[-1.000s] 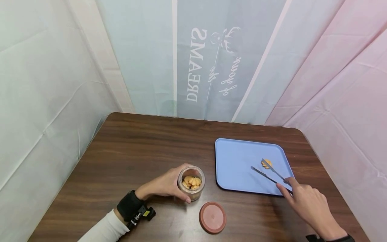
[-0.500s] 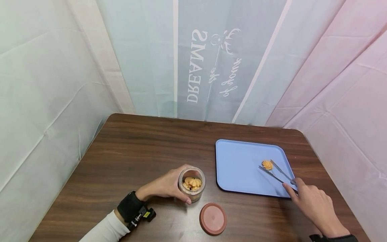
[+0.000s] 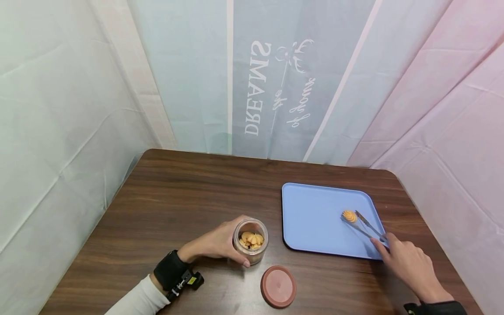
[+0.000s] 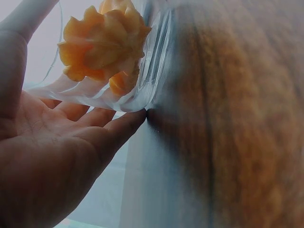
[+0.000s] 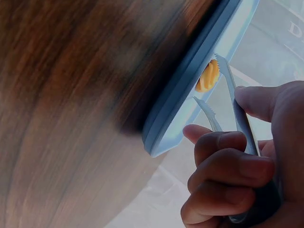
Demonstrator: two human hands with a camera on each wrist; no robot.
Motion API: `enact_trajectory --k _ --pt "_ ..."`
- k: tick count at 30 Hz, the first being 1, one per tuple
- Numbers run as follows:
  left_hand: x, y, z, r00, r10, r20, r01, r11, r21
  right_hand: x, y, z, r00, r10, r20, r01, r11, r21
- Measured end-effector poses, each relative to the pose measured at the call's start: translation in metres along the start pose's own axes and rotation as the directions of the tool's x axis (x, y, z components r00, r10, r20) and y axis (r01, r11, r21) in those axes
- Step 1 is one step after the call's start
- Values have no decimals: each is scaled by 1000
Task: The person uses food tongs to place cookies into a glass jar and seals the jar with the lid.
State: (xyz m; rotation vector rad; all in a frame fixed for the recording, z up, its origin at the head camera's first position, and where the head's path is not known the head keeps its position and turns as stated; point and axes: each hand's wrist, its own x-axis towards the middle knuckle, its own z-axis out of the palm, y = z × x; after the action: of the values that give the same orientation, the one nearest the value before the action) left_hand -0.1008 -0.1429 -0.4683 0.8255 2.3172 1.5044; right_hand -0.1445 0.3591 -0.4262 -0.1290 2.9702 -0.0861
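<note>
My left hand (image 3: 218, 239) grips the side of an uncapped glass jar (image 3: 257, 257), thumb at the front. Several flower-shaped cookies (image 3: 251, 239) lie inside it. The left wrist view shows fingers (image 4: 126, 130) curving along the clear glass. On the right, my other hand (image 3: 411, 264) holds metal tongs (image 5: 233, 95), its fingers curled round the handles. The toothed tips are spread on either side of one swirled cookie (image 3: 349, 215) on the blue tray (image 3: 311, 218); one tip is right at the cookie's near edge.
A round reddish-brown lid (image 3: 278, 286) lies on the dark wooden table (image 3: 189, 192) in front of the jar, between both hands. Cloth curtains (image 3: 189, 78) hang behind and beside the table.
My right hand and the tongs have shifted slightly right. The tips went from over the cookie to either side of it, and the cookie is now uncovered. The left hand stays on the jar.
</note>
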Motion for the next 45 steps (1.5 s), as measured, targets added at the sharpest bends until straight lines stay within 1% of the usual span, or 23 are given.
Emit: enact_trajectory --k 2,6,9,14,19,24,33,40,45 --pt "0 -1 1 1000 6 3 -6 1000 -5 1 1 0 1000 2 13 -2 1000 8" --pt "0 -1 1 1000 3 5 -3 1000 -14 3 0 1 1000 -15 0 15 1000 27" --pt "0 0 1 1000 -3 6 3 1000 -14 2 -2 4 999 -33 -33 34 999 30" --pt "1 1 1 1000 5 9 -5 1000 -17 1 -3 7 994 -56 -92 58 998 26" --pt "1 1 1 1000 19 10 -19 999 -28 1 -3 8 991 -63 -120 66 997 28" --pt "1 0 1 1000 29 8 -28 999 -26 0 -3 9 990 -65 -126 70 997 35" --pt "2 2 0 1000 10 7 -10 1000 -21 0 -3 10 984 -82 -161 89 996 32" --pt "1 -1 1 1000 18 4 -17 1000 -24 1 -4 9 988 -71 -136 76 997 28" --pt "0 -2 1 1000 17 4 -17 1000 -21 1 -6 8 986 -79 -147 83 996 26"
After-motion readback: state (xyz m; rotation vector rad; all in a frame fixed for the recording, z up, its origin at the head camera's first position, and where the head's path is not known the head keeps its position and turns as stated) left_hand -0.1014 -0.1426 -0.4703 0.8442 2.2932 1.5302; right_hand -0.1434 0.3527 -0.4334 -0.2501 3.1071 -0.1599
